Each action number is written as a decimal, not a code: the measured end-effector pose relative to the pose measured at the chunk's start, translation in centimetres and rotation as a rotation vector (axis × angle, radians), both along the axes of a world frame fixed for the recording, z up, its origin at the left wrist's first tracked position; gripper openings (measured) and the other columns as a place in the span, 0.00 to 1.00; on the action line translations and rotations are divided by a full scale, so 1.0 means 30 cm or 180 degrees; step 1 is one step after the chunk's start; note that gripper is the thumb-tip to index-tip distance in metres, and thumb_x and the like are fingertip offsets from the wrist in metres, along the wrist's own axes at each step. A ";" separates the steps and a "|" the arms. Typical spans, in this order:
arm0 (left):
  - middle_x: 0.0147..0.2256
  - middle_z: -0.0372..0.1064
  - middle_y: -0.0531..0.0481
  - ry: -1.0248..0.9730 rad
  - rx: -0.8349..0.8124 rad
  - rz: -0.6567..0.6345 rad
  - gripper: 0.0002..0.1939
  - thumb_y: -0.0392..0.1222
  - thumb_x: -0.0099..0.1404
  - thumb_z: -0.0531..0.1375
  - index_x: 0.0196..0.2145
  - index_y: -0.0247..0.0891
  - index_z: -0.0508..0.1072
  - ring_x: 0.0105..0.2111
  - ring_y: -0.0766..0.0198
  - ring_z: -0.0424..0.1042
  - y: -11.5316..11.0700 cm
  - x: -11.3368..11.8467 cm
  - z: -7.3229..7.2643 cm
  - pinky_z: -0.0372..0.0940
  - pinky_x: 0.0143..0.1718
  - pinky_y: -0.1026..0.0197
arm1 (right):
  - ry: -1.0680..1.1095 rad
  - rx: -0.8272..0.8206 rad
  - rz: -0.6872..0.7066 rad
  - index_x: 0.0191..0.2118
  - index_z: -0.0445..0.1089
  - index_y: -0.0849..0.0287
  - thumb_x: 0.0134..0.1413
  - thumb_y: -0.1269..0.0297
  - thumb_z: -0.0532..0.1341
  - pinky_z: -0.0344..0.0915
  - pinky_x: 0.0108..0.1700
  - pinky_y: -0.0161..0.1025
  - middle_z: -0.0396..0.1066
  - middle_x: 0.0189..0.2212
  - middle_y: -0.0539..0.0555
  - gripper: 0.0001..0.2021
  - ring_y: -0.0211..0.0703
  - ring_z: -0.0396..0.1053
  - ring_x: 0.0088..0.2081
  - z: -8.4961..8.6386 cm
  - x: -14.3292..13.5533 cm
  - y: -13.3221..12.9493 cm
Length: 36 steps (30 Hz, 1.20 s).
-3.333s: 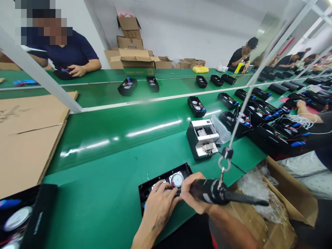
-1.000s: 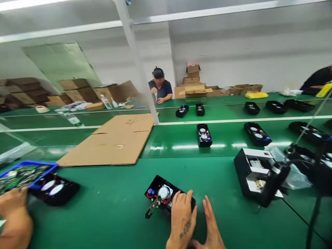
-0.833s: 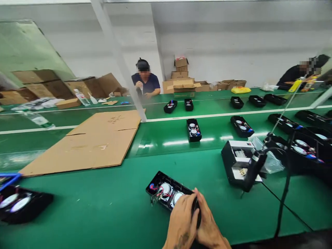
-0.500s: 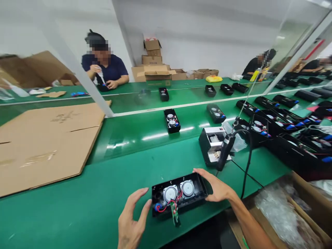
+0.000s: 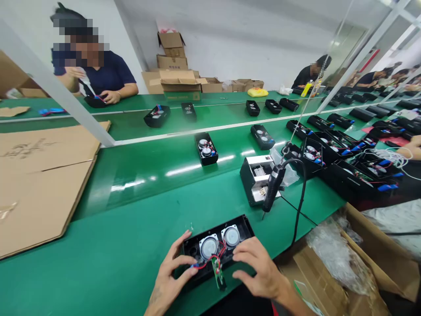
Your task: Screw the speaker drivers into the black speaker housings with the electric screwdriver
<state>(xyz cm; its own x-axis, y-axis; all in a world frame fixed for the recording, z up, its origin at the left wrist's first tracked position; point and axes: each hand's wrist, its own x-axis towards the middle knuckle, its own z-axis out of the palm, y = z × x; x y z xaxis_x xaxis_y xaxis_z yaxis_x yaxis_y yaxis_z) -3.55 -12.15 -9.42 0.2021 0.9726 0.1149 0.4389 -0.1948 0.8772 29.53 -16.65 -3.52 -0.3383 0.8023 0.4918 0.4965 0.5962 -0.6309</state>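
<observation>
A black speaker housing lies open side up on the green bench, with two round speakers inside. Red wires run from them to a green circuit board, which hangs over the near edge. At the housing's left end my left hand pinches the blue connector between thumb and finger. My right hand hovers at the right end, fingers apart and holding nothing.
Behind the housing stand a black and silver machine and a hanging electric screwdriver. Cardboard lies at left. More housings sit on the belt and at right. A person works opposite; an open carton is lower right.
My left hand has moved onto the blue connector and closed on it. My right hand has let go of the housing's right end and come nearer. The view has shifted to the right.
</observation>
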 end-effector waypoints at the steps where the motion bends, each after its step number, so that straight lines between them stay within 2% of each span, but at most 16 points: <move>1: 0.69 0.69 0.43 0.0013 0.0045 -0.0008 0.20 0.65 0.66 0.67 0.30 0.48 0.85 0.69 0.40 0.70 0.000 -0.001 -0.008 0.62 0.71 0.35 | 0.0009 0.0103 0.0010 0.53 0.72 0.54 0.64 0.67 0.69 0.75 0.46 0.51 0.82 0.45 0.58 0.14 0.52 0.79 0.43 -0.008 -0.043 -0.003; 4: 0.68 0.70 0.44 0.0005 0.0112 0.0013 0.18 0.62 0.68 0.67 0.30 0.48 0.86 0.67 0.42 0.72 -0.003 0.004 -0.022 0.63 0.71 0.37 | 0.0276 0.0255 0.0046 0.52 0.74 0.54 0.66 0.74 0.63 0.75 0.44 0.48 0.84 0.43 0.56 0.12 0.50 0.80 0.42 -0.023 -0.140 -0.001; 6: 0.68 0.71 0.43 -0.0035 0.0075 0.0074 0.19 0.62 0.68 0.67 0.30 0.48 0.86 0.66 0.42 0.72 -0.007 0.015 -0.021 0.64 0.71 0.37 | 0.0621 0.0042 -0.0012 0.49 0.76 0.53 0.67 0.77 0.60 0.76 0.48 0.47 0.85 0.42 0.55 0.14 0.48 0.82 0.44 -0.023 -0.166 0.012; 8: 0.66 0.72 0.43 -0.0089 0.0007 0.0200 0.21 0.63 0.68 0.66 0.28 0.46 0.85 0.65 0.43 0.74 -0.011 0.033 -0.016 0.64 0.71 0.37 | 0.1045 -0.0530 -0.0357 0.48 0.79 0.54 0.67 0.74 0.63 0.77 0.50 0.45 0.86 0.41 0.55 0.11 0.48 0.83 0.44 -0.014 -0.163 0.039; 11: 0.63 0.74 0.41 -0.0218 -0.0060 0.0467 0.21 0.63 0.68 0.67 0.29 0.44 0.83 0.63 0.44 0.75 -0.013 0.068 -0.006 0.66 0.70 0.39 | 0.1598 -0.1467 -0.0938 0.46 0.83 0.56 0.66 0.65 0.69 0.80 0.44 0.41 0.86 0.37 0.55 0.06 0.49 0.84 0.38 0.010 -0.124 0.098; 13: 0.61 0.75 0.40 -0.0365 -0.0057 0.0584 0.19 0.63 0.67 0.68 0.34 0.43 0.82 0.61 0.46 0.77 -0.016 0.087 0.008 0.71 0.65 0.41 | 0.1602 -0.1612 -0.0834 0.43 0.84 0.56 0.65 0.61 0.71 0.80 0.41 0.41 0.86 0.35 0.55 0.07 0.49 0.84 0.36 0.029 -0.091 0.135; 15: 0.60 0.75 0.40 -0.0384 0.0030 0.0567 0.17 0.60 0.69 0.67 0.38 0.43 0.82 0.61 0.48 0.77 -0.026 0.101 0.036 0.74 0.63 0.44 | 0.1236 -0.1257 -0.0341 0.43 0.86 0.55 0.68 0.60 0.70 0.79 0.42 0.43 0.87 0.36 0.54 0.07 0.48 0.83 0.37 0.049 -0.062 0.154; 18: 0.65 0.71 0.44 0.0089 0.0452 0.0285 0.12 0.50 0.76 0.61 0.38 0.46 0.82 0.67 0.48 0.71 -0.053 0.115 0.102 0.69 0.67 0.39 | 0.0237 -0.0506 0.0439 0.49 0.85 0.53 0.75 0.66 0.61 0.76 0.45 0.44 0.87 0.40 0.54 0.12 0.46 0.83 0.40 0.073 -0.041 0.146; 20: 0.68 0.67 0.46 0.0567 0.0878 0.0038 0.08 0.46 0.75 0.61 0.42 0.49 0.82 0.71 0.44 0.65 -0.069 0.122 0.146 0.63 0.71 0.31 | -0.0468 -0.0231 0.0612 0.51 0.83 0.52 0.76 0.71 0.57 0.73 0.43 0.43 0.87 0.42 0.53 0.16 0.44 0.82 0.40 0.081 -0.044 0.128; 22: 0.71 0.64 0.45 0.1038 0.1316 -0.0188 0.08 0.46 0.71 0.66 0.47 0.50 0.82 0.74 0.38 0.59 -0.075 0.127 0.171 0.56 0.72 0.23 | -0.1047 -0.0130 0.0613 0.51 0.82 0.53 0.76 0.72 0.57 0.69 0.41 0.43 0.86 0.41 0.52 0.15 0.43 0.80 0.39 0.086 -0.059 0.111; 25: 0.72 0.63 0.42 0.1656 0.1738 -0.0539 0.15 0.48 0.66 0.72 0.50 0.49 0.81 0.75 0.31 0.54 -0.068 0.134 0.163 0.52 0.72 0.17 | -0.1671 -0.0149 0.0639 0.49 0.80 0.55 0.76 0.69 0.61 0.63 0.38 0.43 0.84 0.37 0.51 0.09 0.43 0.77 0.36 0.095 -0.094 0.105; 28: 0.72 0.63 0.40 0.1998 0.1785 -0.0687 0.14 0.42 0.64 0.72 0.47 0.46 0.81 0.76 0.29 0.52 -0.060 0.149 0.128 0.53 0.71 0.18 | -0.2049 -0.0112 0.0637 0.44 0.78 0.56 0.76 0.66 0.63 0.60 0.37 0.44 0.81 0.33 0.48 0.06 0.42 0.75 0.35 0.108 -0.124 0.116; 32: 0.68 0.69 0.40 0.2009 0.1900 -0.0655 0.10 0.32 0.65 0.67 0.43 0.42 0.80 0.78 0.31 0.46 -0.061 0.178 0.108 0.52 0.73 0.19 | -0.2255 0.0044 0.0597 0.42 0.76 0.57 0.73 0.67 0.67 0.60 0.39 0.46 0.80 0.33 0.47 0.04 0.42 0.74 0.35 0.123 -0.143 0.124; 36: 0.67 0.71 0.41 0.2026 0.1967 -0.0727 0.10 0.31 0.65 0.65 0.43 0.41 0.81 0.79 0.32 0.40 -0.063 0.190 0.126 0.47 0.75 0.18 | -0.2374 0.0208 0.0512 0.40 0.75 0.57 0.72 0.68 0.67 0.63 0.40 0.46 0.79 0.33 0.48 0.05 0.43 0.73 0.34 0.127 -0.154 0.109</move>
<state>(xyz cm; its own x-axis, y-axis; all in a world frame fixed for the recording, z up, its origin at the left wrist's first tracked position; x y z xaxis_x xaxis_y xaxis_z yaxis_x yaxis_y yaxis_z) 2.14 -14.05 -5.64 0.5855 0.7037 0.4025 0.6968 -0.6906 0.1938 24.90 -13.40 0.29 -0.7094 0.6923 0.1320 0.6812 0.7216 -0.1236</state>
